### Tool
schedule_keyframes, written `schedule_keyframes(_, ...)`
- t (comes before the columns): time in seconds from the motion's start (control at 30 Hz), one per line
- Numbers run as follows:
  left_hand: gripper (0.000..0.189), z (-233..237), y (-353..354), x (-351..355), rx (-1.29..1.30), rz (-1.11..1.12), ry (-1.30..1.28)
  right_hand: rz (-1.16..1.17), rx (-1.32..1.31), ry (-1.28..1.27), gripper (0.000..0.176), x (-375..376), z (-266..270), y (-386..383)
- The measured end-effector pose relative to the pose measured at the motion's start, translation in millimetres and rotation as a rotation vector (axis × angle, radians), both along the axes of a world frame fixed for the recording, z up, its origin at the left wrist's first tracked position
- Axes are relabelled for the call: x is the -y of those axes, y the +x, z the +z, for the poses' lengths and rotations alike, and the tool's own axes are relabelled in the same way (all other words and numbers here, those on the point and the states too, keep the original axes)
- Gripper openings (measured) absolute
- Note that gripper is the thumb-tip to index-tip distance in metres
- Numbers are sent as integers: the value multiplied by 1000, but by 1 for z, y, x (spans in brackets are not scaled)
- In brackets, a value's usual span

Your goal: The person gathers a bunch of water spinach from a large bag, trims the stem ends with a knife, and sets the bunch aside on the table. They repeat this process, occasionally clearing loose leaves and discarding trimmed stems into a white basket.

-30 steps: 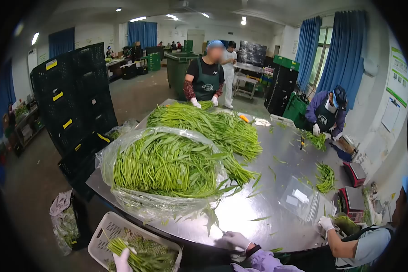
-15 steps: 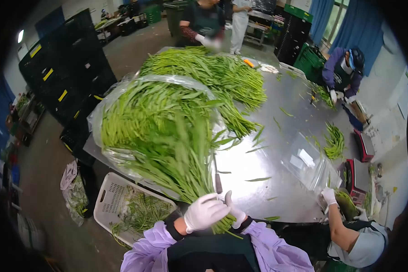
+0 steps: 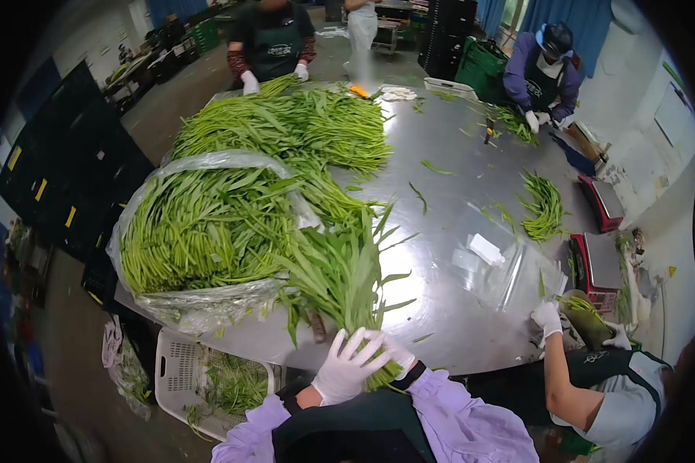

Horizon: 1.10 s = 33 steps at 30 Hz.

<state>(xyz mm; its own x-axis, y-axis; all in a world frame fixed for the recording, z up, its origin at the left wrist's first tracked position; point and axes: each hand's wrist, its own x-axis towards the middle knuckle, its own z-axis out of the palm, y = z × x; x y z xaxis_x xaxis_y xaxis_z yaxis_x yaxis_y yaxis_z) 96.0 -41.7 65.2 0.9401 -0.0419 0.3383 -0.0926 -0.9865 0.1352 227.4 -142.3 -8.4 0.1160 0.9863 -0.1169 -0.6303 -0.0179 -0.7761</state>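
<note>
A bunch of water spinach (image 3: 347, 282) lies at the table's near edge, its leaves pointing away from me and its stems towards me. My left hand (image 3: 346, 370), in a white glove, rests over the stems with its fingers curved across them. Behind and to the right, my right hand (image 3: 394, 353), also gloved, closes round the same stems and is partly hidden. Just left of the bunch is a brown handle (image 3: 318, 328), its other end covered by leaves. A large open plastic bag (image 3: 216, 158) full of water spinach stands beyond it.
A loose heap of water spinach (image 3: 247, 119) covers the table's far left. Clear plastic bags (image 3: 510, 282), red scales (image 3: 594, 270) and a small bunch (image 3: 544, 208) lie right. A white crate (image 3: 166, 370) stands below left. Co-workers stand around the metal table (image 3: 455, 347).
My view has swung right, so the table appears further left. The bunch stands more upright, its leaves drawn away from the bag. My left hand's fingers have spread over the stems.
</note>
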Motion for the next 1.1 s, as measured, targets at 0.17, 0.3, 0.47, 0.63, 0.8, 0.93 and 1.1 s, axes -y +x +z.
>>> schedule_keyframes(0.17, 59, 8, 10, 0, -39, -16, -302, -236, -520, -287, 35, 26, 29, 44)
schedule_keyframes(0.3, 62, -8, 10, -11, -41, 147, -843, -217, -360, -268, 39, 45, 38, 71)
schedule_keyframes(0.47, 68, -32, 34, -23, -232, 217, -1954, -350, 562, -185, 42, 34, 45, 72)
schedule_keyframes(0.63, 54, -79, 43, -18, -460, 97, -1569, -303, 1673, -191, 53, 34, -26, 61)
schedule_keyframes(0.8, 44, -90, 24, 6, -236, 314, -1968, -447, 1869, -129, 63, 27, 9, 35)
schedule_keyframes(0.93, 43, -94, 30, 13, -60, 129, -1878, -477, 1889, -92, 56, 32, -1, 30)
schedule_keyframes(1.1, 39, -79, 33, 17, 42, 99, -2334, -419, 1901, 8, 55, 45, -4, 19)
